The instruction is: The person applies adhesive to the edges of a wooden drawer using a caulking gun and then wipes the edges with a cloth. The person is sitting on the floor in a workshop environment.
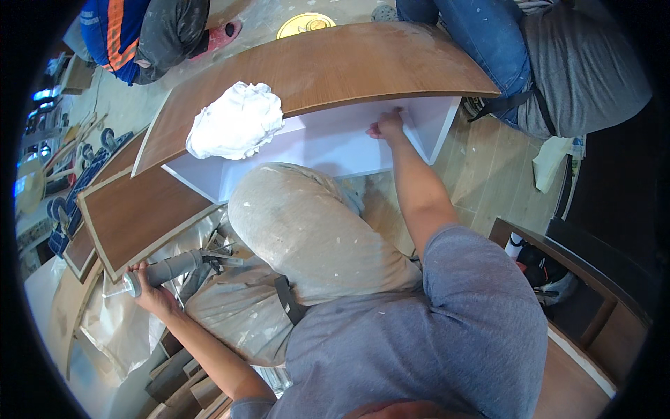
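My left hand [153, 295] is wrapped around a caulking gun [174, 268] with a grey cartridge, low beside my left knee. The cartridge's pale tip points out to the left. My right arm reaches forward into a wooden cabinet box [328, 66] lying in front of me, brown outside and white inside. Inside it, near the right end, my right hand [387, 126] is held with its thumb and fingers apart and nothing visible in it. Whether its fingertips touch the white panel I cannot tell. A bundled white cloth [239, 121] rests on the box's left part.
A brown panel [143, 218] with pale edges stands left of the box. Two people crouch beyond it: a dark trouser leg [171, 38] at far left, blue jeans [481, 42] at far right. Wood offcuts [174, 387] lie lower left; a dark open cabinet [593, 279] is at right.
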Demonstrator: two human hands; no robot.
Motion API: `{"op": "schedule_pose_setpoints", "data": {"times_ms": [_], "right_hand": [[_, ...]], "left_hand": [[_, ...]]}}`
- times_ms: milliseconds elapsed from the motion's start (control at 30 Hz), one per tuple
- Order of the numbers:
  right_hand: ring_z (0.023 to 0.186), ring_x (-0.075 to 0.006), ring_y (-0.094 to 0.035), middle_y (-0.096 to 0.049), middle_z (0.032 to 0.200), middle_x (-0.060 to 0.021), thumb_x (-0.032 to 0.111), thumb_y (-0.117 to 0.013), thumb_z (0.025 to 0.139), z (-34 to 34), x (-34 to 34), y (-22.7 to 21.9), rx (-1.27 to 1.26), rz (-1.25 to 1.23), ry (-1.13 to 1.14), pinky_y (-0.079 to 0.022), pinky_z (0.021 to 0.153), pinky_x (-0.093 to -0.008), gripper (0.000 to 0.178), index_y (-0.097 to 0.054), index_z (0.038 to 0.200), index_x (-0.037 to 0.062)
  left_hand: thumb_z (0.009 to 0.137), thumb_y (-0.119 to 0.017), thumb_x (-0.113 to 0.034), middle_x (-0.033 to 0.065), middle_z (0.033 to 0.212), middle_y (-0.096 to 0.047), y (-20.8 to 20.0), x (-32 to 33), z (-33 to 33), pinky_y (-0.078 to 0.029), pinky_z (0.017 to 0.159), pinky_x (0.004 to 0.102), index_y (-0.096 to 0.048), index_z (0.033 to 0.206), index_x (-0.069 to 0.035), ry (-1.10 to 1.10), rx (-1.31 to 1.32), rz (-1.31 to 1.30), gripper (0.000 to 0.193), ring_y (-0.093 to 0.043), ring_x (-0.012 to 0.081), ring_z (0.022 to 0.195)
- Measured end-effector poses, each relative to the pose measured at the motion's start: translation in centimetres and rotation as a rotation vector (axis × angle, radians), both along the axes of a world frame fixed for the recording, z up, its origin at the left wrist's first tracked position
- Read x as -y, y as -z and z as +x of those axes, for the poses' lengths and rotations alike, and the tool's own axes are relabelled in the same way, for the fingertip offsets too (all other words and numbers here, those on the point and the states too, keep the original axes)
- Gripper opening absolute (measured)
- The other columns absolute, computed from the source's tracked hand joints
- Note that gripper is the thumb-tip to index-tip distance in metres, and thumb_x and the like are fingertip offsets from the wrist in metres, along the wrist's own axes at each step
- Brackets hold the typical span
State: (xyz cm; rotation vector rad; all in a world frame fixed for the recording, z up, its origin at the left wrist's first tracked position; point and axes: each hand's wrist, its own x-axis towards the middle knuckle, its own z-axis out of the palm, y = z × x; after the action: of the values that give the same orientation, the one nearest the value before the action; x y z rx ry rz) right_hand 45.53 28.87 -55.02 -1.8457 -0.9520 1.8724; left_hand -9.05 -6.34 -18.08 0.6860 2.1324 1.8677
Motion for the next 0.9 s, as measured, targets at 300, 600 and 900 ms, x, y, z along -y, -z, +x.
{"op": "schedule_pose_setpoints", "data": {"times_ms": [300,600,900], "right_hand": [[0.071,-0.0110,-0.066,-0.074,0.097,-0.0080,0.008,-0.052,0.099,-7.2,11.1,-10.6,-0.300,0.014,-0.472,-0.057,0.067,-0.0274,0.047,-0.055,0.146,0.0044],[0.077,-0.0103,-0.063,-0.072,0.095,-0.0051,0.007,-0.058,0.098,-6.0,15.2,-17.2,-0.224,0.124,-0.574,-0.054,0.072,-0.0255,0.045,-0.060,0.143,0.0041],[0.084,-0.0190,-0.068,-0.071,0.101,-0.0118,0.041,-0.062,0.102,-13.6,27.0,-36.0,-1.051,0.316,-0.805,-0.056,0.077,-0.0331,0.050,-0.063,0.135,0.0032]], "left_hand": [[0.092,-0.068,0.003,0.0110,0.111,-0.067,-1.0,0.1,1.6,-0.051,0.098,0.0383,-0.057,0.127,0.003,0.044,-0.049,0.060,0.037,-0.065,0.0211,0.104],[0.093,-0.071,-0.002,0.0069,0.105,-0.066,-7.2,3.6,5.4,-0.049,0.099,0.0359,-0.066,0.108,-0.002,-0.206,-0.374,0.175,0.016,-0.064,0.0186,0.105],[0.087,-0.075,-0.012,0.0236,0.117,-0.068,-25.9,17.0,13.9,-0.042,0.114,0.0566,-0.064,0.109,0.001,-0.158,-0.544,0.641,0.028,-0.063,0.0394,0.116]]}}
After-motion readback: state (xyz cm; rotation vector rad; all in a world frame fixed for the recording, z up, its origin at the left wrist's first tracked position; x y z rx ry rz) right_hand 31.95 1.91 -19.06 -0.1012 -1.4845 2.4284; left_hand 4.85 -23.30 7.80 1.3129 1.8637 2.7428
